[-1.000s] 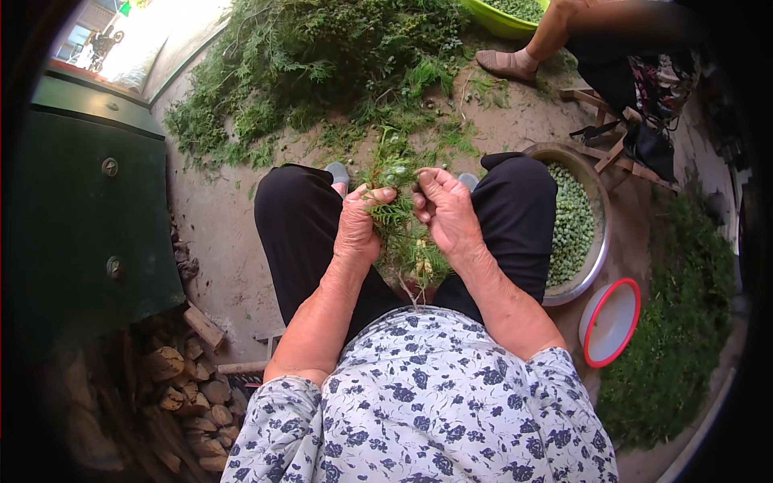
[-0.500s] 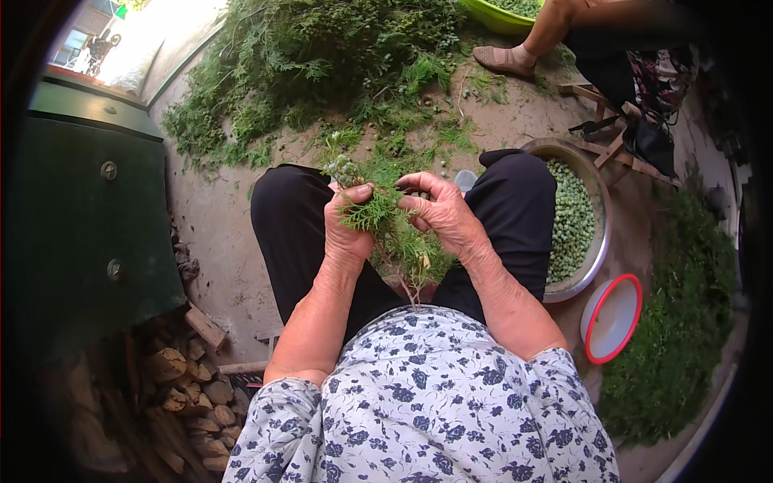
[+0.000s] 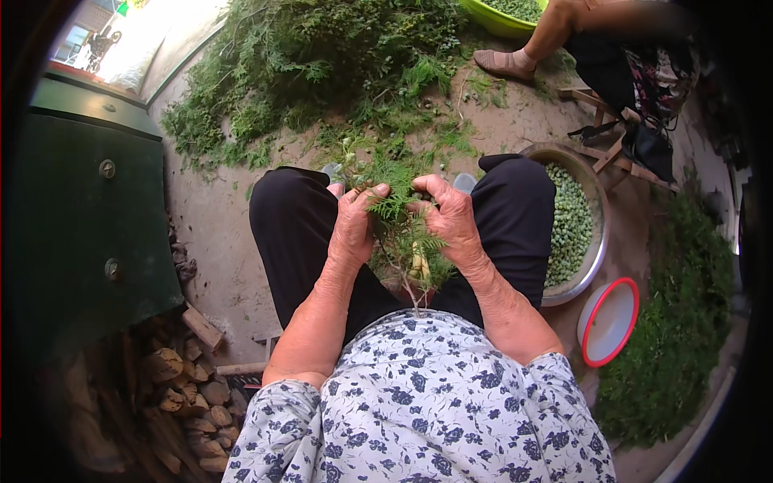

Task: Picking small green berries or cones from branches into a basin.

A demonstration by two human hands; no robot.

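Between my knees I have a green, scaly-leaved evergreen branch (image 3: pixel 392 241), its bare stem pointing back toward my shirt. My left hand (image 3: pixel 354 224) is closed on the branch, thumb pressed against the leaves. Pale green cones (image 3: pixel 349 157) show at its far end. My right hand (image 3: pixel 453 224) is beside the foliage with thumb and fingers curled together; what they pinch is hidden. To the right of my knee, a wide metal basin (image 3: pixel 602 245) holds many small green cones (image 3: pixel 568 229).
A large heap of evergreen branches (image 3: pixel 298 72) lies ahead, with a yellow-green tub (image 3: pixel 495 22) behind. Another person's shoe (image 3: pixel 505 64) and a wooden stool (image 3: pixel 612 153) are at far right. Nearer are a red-rimmed bowl (image 3: pixel 609 326), more greenery (image 3: pixel 676 346), a green cabinet (image 3: pixel 88 217) and firewood (image 3: pixel 185 394).
My left hand has shifted slightly right along the branch, and the cone-bearing tip has turned. My right hand has drawn slightly away from the left, its fingers more curled.
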